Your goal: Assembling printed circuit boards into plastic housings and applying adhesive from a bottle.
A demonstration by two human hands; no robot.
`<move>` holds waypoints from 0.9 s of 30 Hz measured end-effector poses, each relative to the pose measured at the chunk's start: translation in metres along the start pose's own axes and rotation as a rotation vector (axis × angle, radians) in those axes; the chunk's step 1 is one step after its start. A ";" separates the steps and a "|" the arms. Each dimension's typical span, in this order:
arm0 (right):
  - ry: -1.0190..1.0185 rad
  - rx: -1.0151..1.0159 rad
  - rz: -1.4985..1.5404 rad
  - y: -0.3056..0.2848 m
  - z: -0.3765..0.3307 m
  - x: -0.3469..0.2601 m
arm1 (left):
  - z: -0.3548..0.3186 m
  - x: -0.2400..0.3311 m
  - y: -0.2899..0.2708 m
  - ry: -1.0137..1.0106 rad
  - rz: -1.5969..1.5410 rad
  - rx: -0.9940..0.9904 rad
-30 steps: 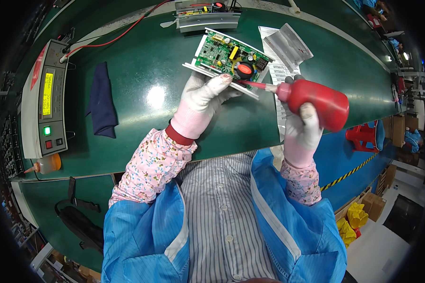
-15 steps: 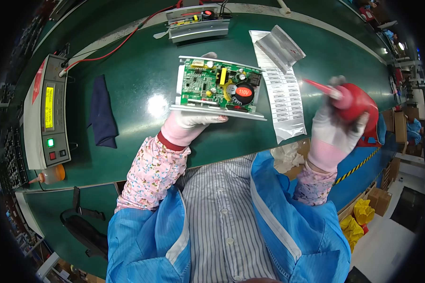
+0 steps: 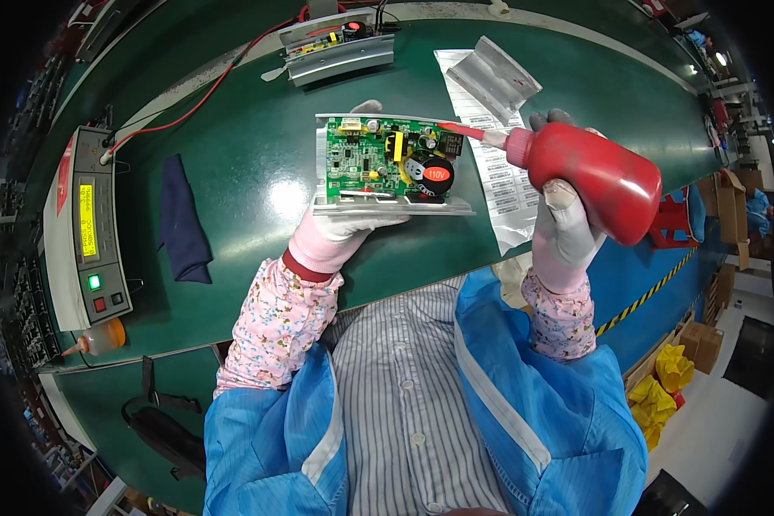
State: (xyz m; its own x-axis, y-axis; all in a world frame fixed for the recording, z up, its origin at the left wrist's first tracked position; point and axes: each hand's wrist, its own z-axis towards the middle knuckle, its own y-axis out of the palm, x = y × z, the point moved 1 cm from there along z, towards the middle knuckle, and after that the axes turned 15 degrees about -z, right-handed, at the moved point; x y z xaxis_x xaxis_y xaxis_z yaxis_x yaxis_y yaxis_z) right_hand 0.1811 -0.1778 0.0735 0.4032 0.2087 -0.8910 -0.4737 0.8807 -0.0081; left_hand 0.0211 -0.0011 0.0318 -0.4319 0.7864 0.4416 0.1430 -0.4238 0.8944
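Observation:
My gloved left hand (image 3: 340,230) grips a green circuit board (image 3: 353,163) set in a silver metal bracket, holding it above the bench with its component side facing me. Fingertips show past the bracket's far edge. In my gloved right hand (image 3: 568,219) is a red squeeze bottle (image 3: 598,176), tilted on its side. Its thin nozzle points left, and the tip is at the board's upper right part, near the capacitors; whether it touches the board I cannot tell. A black round part with an orange label sits below the tip.
On the green bench (image 3: 258,120) lie a sheet of labels (image 3: 512,193), a bent metal cover (image 3: 494,77) and a dark blue cloth (image 3: 183,224). A tester with a lit display (image 3: 90,219) stands left, near an orange-tipped bottle (image 3: 103,337). Another board in a bracket (image 3: 340,56) sits at the back.
My right hand has brought the red bottle left, so its nozzle now reaches over the board. The board has tilted slightly and levelled in my left hand.

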 end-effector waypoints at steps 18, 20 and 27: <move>-0.239 0.163 -0.216 0.002 -0.002 0.005 | -0.016 -0.001 -0.021 -0.186 -0.246 0.151; -0.159 0.192 -0.383 -0.007 0.000 0.007 | -0.015 0.000 -0.022 -0.179 -0.224 0.167; 0.323 0.106 0.305 -0.040 0.040 0.011 | 0.010 -0.004 -0.049 -0.260 -0.375 -0.153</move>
State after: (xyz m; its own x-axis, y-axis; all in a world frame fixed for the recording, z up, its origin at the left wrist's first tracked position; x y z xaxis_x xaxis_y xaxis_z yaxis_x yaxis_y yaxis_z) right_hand 0.2354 -0.1934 0.0817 -0.0154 0.3369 -0.9414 -0.4432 0.8417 0.3084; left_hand 0.0245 0.0206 -0.0133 -0.1893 0.9757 0.1106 -0.1215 -0.1350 0.9834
